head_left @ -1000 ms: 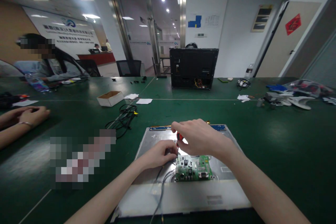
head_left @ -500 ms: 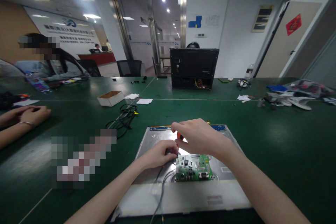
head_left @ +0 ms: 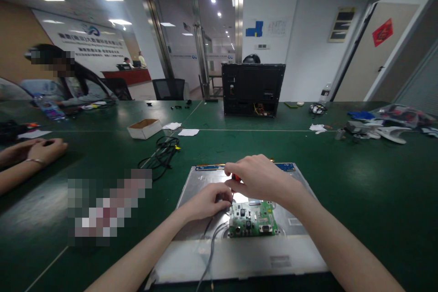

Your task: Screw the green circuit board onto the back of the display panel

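My right hand (head_left: pixel 262 177) is closed around the red and black handle of a screwdriver (head_left: pixel 235 177), whose thin shaft points down at the upper left corner of a green circuit board (head_left: pixel 253 217). At that same corner, my left hand (head_left: pixel 210 200) has its fingers pinched together close to the screwdriver's tip. Whatever sits between those fingers is hidden. The board lies on the silvery back of a flat display panel (head_left: pixel 301 253), which has a blue strip board (head_left: pixel 284 167) along its far edge. Grey cables (head_left: pixel 212 248) run from the board's left side towards me.
Black cables (head_left: pixel 166 150) and a small open box (head_left: pixel 144 128) lie left of the panel on the green table (head_left: pixel 372 205). A black monitor housing (head_left: pixel 253 90) stands at the back. Another person's hands (head_left: pixel 46 150) rest at the left. Plastic parts (head_left: pixel 376 130) lie at the right.
My right hand has shifted very slightly and the screwdriver handle looks turned a little in its grip. My left hand and the board stay in place.
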Tool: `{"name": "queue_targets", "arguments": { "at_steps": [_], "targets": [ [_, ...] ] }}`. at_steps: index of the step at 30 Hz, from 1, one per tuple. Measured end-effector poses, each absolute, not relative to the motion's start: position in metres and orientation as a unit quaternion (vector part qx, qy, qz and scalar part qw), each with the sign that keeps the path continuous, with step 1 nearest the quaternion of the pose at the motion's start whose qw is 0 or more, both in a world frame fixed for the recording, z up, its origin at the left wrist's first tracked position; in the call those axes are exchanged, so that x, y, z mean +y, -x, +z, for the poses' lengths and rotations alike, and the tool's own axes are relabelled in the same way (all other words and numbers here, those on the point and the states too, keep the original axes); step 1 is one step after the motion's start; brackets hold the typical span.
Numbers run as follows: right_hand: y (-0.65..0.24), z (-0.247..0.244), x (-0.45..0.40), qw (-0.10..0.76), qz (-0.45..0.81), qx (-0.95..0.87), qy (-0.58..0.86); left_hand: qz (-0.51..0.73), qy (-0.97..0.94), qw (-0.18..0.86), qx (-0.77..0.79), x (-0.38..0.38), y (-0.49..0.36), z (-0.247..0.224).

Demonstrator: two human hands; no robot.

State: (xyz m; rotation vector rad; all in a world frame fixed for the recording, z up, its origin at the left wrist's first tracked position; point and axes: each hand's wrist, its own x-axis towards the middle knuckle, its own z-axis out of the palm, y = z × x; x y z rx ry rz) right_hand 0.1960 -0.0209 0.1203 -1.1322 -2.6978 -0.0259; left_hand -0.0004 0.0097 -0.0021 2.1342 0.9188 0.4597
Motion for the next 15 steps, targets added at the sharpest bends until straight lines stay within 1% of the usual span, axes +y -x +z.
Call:
{"name": "queue_targets", "arguments": {
  "at_steps": [5, 12, 15],
  "targets": [
    [-0.1967, 0.121, -0.0251, 0.124, 0.0, -0.922, 0.366, 0.18, -0.835, 0.38, 0.356, 0.0108, -0.0001, -0.0041],
    [-0.1952, 0.1223, -0.0217, 0.1, -0.01, -0.906, 0.41, 0.179, -0.836, 0.382, 0.351, 0.0075, -0.001, 0.0004],
    [-0.1947, 0.1222, -0.0223, 0.104, -0.016, -0.91, 0.4, 0.18, -0.836, 0.376, 0.356, 0.0079, -0.001, 0.0001]
  ]
}}
